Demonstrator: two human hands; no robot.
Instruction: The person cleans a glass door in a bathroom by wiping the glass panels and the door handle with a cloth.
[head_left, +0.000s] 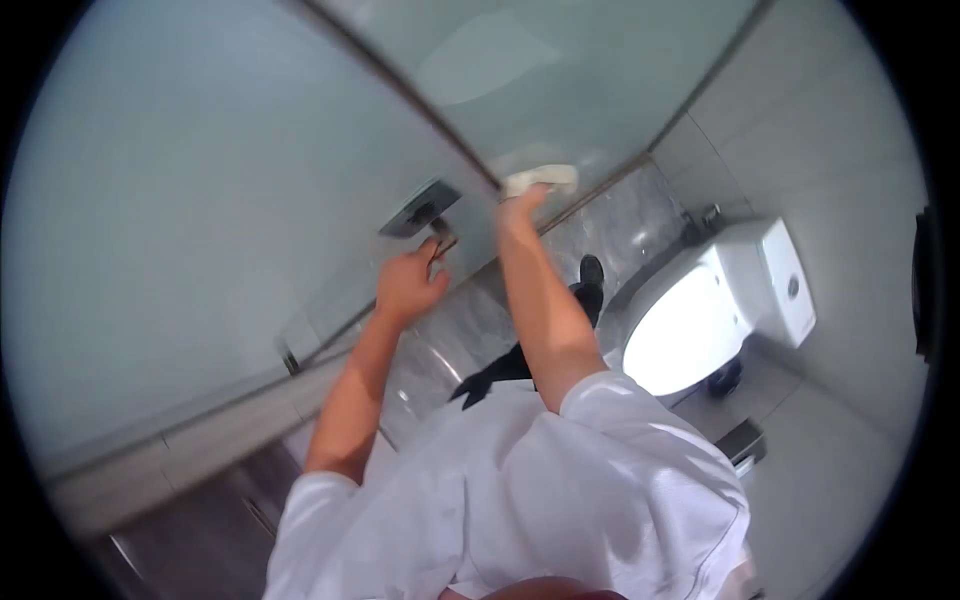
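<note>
My left hand (407,285) is near the handle (441,243) on the frosted glass panel (200,200), its fingers curled at the handle's metal bar below a dark rectangular plate (420,208). Further right, my right hand (525,203) holds a whitish cloth (541,181) against the lower part of the other glass panel (590,90), just right of the dark vertical frame strip (400,85). Part of the right fingers is blurred and covered by the cloth.
A white toilet (690,330) with a tank (788,283) stands at the right. Grey shiny tiles (620,220) cover the floor, where my dark shoe (592,270) shows. A tiled wall (840,180) rises on the right. A metal bracket (289,358) sits low on the left glass.
</note>
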